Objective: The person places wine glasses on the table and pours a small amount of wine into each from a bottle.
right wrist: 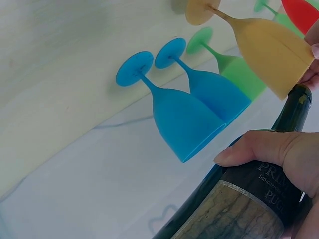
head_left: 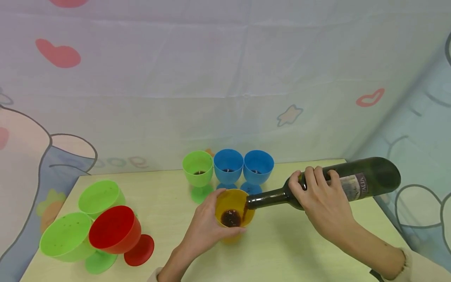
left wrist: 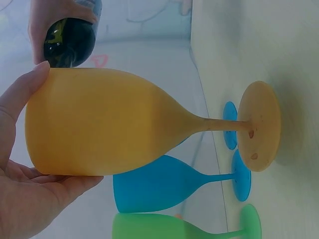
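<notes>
My left hand (head_left: 206, 223) grips a yellow plastic goblet (left wrist: 109, 122) by its bowl near the rim, thumb on one side and fingers on the other. Dark liquid (head_left: 231, 218) lies in the bottom of its bowl. In my right hand (head_left: 324, 199) is a dark green wine bottle (head_left: 377, 176), gripped round the shoulder and tipped toward the left. The bottle's mouth is at the goblet's right rim, and a thin dark stream (head_left: 245, 213) runs from it into the bowl. Part of the bottle's label shows beyond my fingers.
Close behind stand a green goblet (head_left: 198, 168) and two blue goblets, the middle one (head_left: 228, 166) and the right one (head_left: 258, 166), each with a little dark liquid. At the table's left are two more green goblets (head_left: 67, 239) and a red goblet (head_left: 116, 231). A printed cloth (head_left: 225, 78) hangs behind.
</notes>
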